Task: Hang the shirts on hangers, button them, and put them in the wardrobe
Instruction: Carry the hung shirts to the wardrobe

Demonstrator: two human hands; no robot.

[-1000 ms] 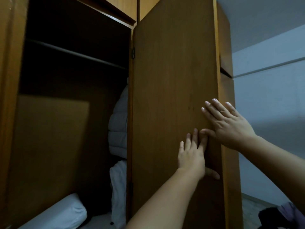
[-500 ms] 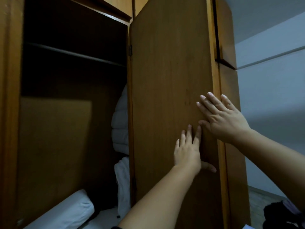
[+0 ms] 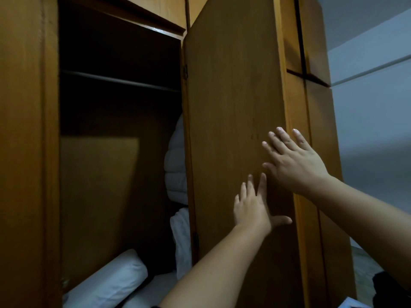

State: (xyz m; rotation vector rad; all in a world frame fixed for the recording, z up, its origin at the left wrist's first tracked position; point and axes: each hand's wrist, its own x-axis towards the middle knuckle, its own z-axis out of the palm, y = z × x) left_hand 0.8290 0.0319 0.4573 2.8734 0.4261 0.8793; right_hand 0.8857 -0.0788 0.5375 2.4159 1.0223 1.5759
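Note:
A brown wooden wardrobe fills the view. Its right door point(image 3: 233, 96) stands partly swung over the opening. My left hand point(image 3: 251, 207) lies flat on the door's face with straight fingers and the thumb spread to the right. Just above and to the right, my right hand point(image 3: 291, 158) also presses flat against the door near its free edge. A dark hanging rail point(image 3: 120, 82) crosses the open compartment on the left. No shirt or hanger shows in the frame.
Inside the wardrobe hangs a pale quilted garment point(image 3: 176, 165) beside white folded fabric point(image 3: 181, 238), and a white pillow point(image 3: 106, 283) lies on the floor of it. The left door point(image 3: 24, 152) stands open. A grey wall point(image 3: 373, 141) is at right, dark clothing point(image 3: 387, 287) at lower right.
Both hands stay flat on the right door. The view has shifted slightly and the door's free edge sits a little further right in the frame.

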